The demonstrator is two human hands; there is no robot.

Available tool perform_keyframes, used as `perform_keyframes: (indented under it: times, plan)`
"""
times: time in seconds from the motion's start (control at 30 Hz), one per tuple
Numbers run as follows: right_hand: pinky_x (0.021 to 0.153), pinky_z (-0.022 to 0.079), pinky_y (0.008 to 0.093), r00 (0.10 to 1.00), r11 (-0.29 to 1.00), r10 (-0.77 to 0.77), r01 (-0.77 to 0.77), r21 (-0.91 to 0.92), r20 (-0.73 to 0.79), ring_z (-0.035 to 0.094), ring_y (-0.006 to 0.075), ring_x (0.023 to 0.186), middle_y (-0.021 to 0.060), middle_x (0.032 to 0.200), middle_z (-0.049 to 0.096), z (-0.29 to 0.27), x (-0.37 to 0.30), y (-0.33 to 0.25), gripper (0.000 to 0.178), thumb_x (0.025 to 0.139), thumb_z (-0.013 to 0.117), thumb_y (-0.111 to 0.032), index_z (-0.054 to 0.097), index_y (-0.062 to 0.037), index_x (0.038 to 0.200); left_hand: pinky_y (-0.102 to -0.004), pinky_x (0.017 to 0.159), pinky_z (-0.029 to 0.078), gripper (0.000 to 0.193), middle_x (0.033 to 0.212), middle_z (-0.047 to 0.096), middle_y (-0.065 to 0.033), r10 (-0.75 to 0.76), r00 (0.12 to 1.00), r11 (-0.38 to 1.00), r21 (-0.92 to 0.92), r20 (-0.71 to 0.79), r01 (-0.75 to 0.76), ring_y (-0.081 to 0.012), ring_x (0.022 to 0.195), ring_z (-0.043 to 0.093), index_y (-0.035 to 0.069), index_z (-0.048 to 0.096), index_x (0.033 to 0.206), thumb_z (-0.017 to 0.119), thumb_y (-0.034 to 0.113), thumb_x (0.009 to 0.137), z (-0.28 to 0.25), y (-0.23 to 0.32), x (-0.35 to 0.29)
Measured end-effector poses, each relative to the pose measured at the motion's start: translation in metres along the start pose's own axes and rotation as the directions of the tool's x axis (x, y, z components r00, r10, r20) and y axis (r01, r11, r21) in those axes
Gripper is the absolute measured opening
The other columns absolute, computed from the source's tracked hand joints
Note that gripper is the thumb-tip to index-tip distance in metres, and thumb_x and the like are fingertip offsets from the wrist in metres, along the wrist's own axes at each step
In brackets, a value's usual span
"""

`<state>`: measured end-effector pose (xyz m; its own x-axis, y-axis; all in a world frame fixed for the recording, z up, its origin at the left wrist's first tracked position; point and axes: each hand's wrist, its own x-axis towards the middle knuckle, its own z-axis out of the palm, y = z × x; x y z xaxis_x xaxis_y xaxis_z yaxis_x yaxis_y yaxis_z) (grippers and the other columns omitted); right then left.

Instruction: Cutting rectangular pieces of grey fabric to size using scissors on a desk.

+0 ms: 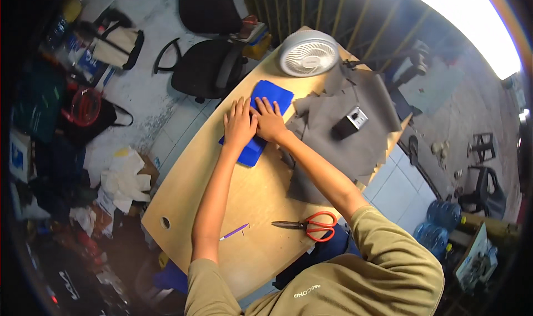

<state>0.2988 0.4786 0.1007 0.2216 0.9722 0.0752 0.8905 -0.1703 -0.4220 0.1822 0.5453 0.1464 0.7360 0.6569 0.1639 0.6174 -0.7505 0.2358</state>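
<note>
A folded piece of bright blue fabric (251, 153) lies aslant on the light wooden table (194, 174). My left hand (240, 126) presses flat on its left side with the fingers stretched out. Beside it, my right hand (270, 122) rests palm down on the upper part of the fabric, its fingers spread. The two hands touch near the thumbs and hide the middle of the fabric.
Grey sheet material (327, 149) covers the table's right side, with a small black-and-silver box (351, 123) on it. A white fan (308, 54) stands at the far end. Red-handled scissors (311, 225) and a purple pen (234, 232) lie nearer me. A black chair (202, 66) stands beyond the left edge.
</note>
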Motion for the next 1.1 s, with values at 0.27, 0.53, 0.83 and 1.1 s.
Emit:
perform_keyframes:
  times: [0.27, 0.53, 0.83, 1.1]
  plan:
    - [0.065, 0.050, 0.0340, 0.713, 0.822, 0.431, -0.058, 0.567, -0.552, 0.061, 0.0276, 0.072, 0.0142, 0.084, 0.061, -0.135, -0.164, -0.022, 0.009, 0.083, 0.060, -0.002, 0.061, -0.0003, 0.092, -0.0521, 0.108, 0.028, 0.054, 0.149, 0.040, -0.0101, 0.015, 0.994, 0.996, 0.090, -0.106, -0.006, -0.0304, 0.137, 0.036, 0.017, 0.045, 0.144, 0.052, 0.034, 0.093, 0.030, -0.016, -0.044]
    - [0.085, 0.050, 0.0362, 0.625, 0.831, 0.552, -0.351, 0.432, -0.552, 0.057, 0.0297, 0.112, 0.0191, 0.126, 0.056, -0.114, -0.176, 0.083, 0.055, 0.075, 0.081, -0.020, 0.052, -0.0013, 0.117, -0.0525, 0.104, 0.028, 0.056, 0.152, 0.037, -0.0079, 0.033, 0.999, 0.989, 0.142, 0.011, -0.034, -0.0304, 0.133, 0.037, 0.020, 0.042, 0.146, 0.052, 0.035, 0.093, 0.027, -0.002, -0.042]
    - [0.079, 0.052, 0.0317, 0.750, 0.824, 0.462, -0.167, 0.541, -0.473, 0.070, 0.0199, 0.086, 0.0128, 0.092, 0.072, -0.153, -0.145, 0.055, 0.044, 0.074, 0.083, -0.018, 0.059, 0.0011, 0.104, -0.0565, 0.102, 0.029, 0.056, 0.151, 0.037, -0.0080, 0.031, 0.998, 0.987, 0.161, -0.051, -0.023, -0.0308, 0.132, 0.037, 0.024, 0.043, 0.145, 0.051, 0.039, 0.092, 0.029, -0.001, -0.044]
    - [0.077, 0.053, 0.0343, 0.843, 0.779, 0.299, 0.056, 0.625, -0.448, 0.071, 0.0246, 0.085, 0.0155, 0.089, 0.071, -0.141, -0.086, -0.007, 0.045, 0.069, 0.084, -0.017, 0.059, 0.0011, 0.101, -0.0563, 0.102, 0.030, 0.057, 0.151, 0.036, -0.0056, 0.010, 0.997, 0.989, 0.145, -0.072, 0.000, -0.0300, 0.133, 0.035, 0.026, 0.041, 0.146, 0.053, 0.040, 0.092, 0.027, -0.003, -0.046]
